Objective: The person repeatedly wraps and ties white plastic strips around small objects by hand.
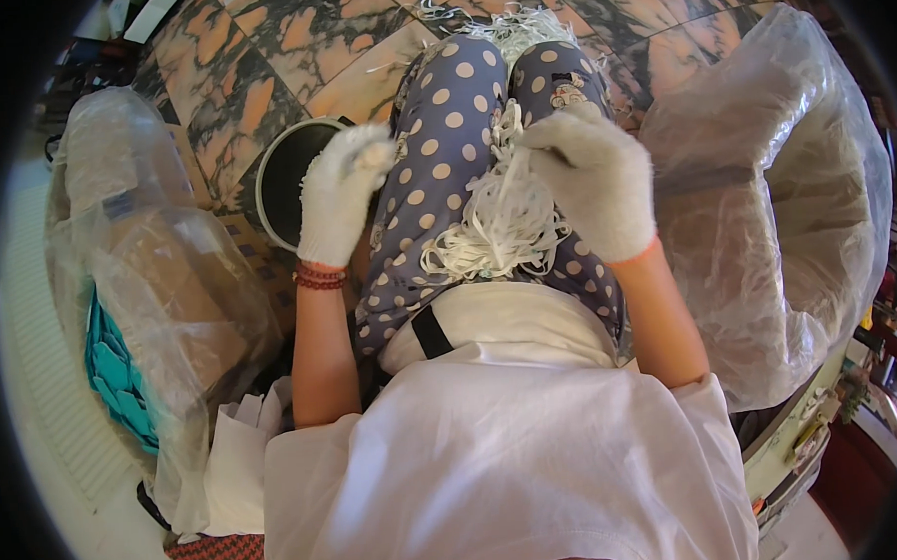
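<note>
Both my hands wear fuzzy white knitted gloves with an orange cuff edge. My left hand (342,190) is closed, its fingers curled above my left thigh, beside a round dark container (299,171) with a pale rim. Anything inside those fingers is hidden. Over my right thigh, my right hand (594,184) is closed too, thumb and fingers pressed together. Its fingertips are against or just beside a tangle of thin white strips (501,223) lying in my lap. I cannot make out whether it grips a strip. The strips run up between my legs in dark trousers with pale dots.
More white strips (528,26) lie on the marbled tile floor (343,49) beyond my knees. A large clear plastic bag (712,228) stands open on my right. Left of me, another plastic bag (114,184) covers cardboard (173,282) and turquoise pieces (117,375).
</note>
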Demonstrator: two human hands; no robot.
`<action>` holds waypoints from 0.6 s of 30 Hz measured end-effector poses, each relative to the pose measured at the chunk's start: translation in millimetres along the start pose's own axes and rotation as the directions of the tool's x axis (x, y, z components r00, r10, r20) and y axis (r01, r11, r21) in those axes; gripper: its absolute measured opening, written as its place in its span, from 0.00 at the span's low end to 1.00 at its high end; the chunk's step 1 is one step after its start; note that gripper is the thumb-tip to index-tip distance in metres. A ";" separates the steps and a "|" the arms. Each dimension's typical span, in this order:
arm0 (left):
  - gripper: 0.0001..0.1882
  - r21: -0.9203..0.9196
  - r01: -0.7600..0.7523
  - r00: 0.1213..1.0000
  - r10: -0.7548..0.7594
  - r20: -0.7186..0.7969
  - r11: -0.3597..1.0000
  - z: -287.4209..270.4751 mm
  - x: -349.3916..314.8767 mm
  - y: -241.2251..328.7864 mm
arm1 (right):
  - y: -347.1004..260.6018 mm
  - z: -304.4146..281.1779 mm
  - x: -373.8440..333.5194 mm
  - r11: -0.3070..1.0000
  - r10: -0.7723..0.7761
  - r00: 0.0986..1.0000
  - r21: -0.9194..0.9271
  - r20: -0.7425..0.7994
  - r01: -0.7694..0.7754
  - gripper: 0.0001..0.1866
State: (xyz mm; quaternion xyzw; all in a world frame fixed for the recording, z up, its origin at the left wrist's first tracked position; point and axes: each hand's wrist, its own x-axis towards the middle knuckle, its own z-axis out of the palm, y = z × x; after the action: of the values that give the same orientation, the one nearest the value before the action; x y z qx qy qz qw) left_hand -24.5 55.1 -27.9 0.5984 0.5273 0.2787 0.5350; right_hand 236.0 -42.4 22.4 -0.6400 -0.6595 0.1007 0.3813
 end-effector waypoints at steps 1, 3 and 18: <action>0.23 -0.083 -0.192 0.977 0.199 0.081 0.978 8.7 -6.5 17.8 | -7.2 -13.1 0.9 0.999 0.014 1.000 -0.030 -0.016 -0.014 0.08; 0.39 -0.045 -0.429 0.860 0.423 0.285 0.902 24.3 -17.2 54.7 | -22.9 -29.3 6.3 0.997 -0.059 0.996 -0.053 -0.067 0.055 0.08; 0.12 -0.342 0.152 0.684 0.151 0.714 0.927 74.3 -45.3 77.8 | -26.0 -45.3 -11.8 0.313 0.465 0.853 0.857 0.237 -0.409 0.09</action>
State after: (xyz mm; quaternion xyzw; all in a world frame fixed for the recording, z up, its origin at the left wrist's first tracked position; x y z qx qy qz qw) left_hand 54.9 -2.8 35.0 0.5457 0.2076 0.1124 0.8041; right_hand 243.4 -73.5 65.3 -0.5008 -0.2986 0.5102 0.6322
